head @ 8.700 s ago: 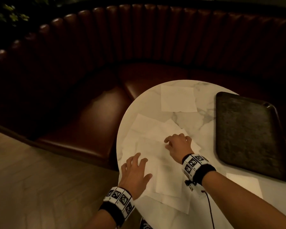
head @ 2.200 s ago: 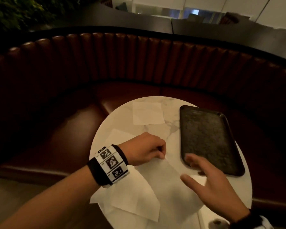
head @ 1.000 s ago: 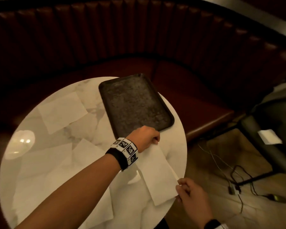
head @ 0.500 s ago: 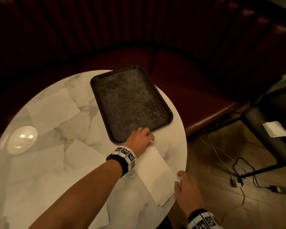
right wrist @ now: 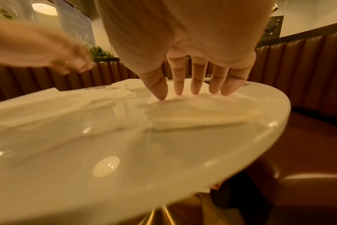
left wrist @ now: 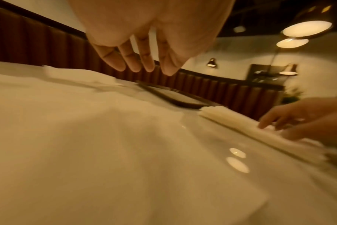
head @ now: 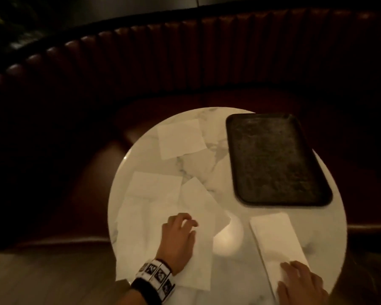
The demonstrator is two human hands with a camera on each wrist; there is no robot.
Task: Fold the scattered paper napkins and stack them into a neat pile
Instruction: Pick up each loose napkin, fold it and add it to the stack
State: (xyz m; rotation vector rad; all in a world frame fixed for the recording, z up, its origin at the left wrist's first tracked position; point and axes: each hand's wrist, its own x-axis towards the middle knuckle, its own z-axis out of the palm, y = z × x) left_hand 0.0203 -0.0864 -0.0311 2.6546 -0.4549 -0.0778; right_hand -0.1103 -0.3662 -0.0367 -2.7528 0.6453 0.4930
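Note:
A folded white napkin (head: 275,241) lies as a long strip at the table's right front, just in front of the tray. My right hand (head: 295,275) presses its near end with straight fingers (right wrist: 194,88); the strip (right wrist: 202,111) is flat beneath them. To the left, several unfolded napkins (head: 150,216) overlap in a loose heap. My left hand (head: 184,224) hovers over the heap with its fingers (left wrist: 136,64) hanging relaxed and holding nothing. One more flat napkin (head: 180,138) lies alone at the back.
A black rectangular tray (head: 273,159) holds nothing and takes up the right back of the round marble table (head: 227,289). A curved brown leather bench (head: 185,62) wraps round behind. The table edge (right wrist: 275,121) runs just right of the folded strip.
My left hand has let go of the folded napkin's far end and moved left over the heap. My right hand now lies flat on the strip's near end. The view swung left.

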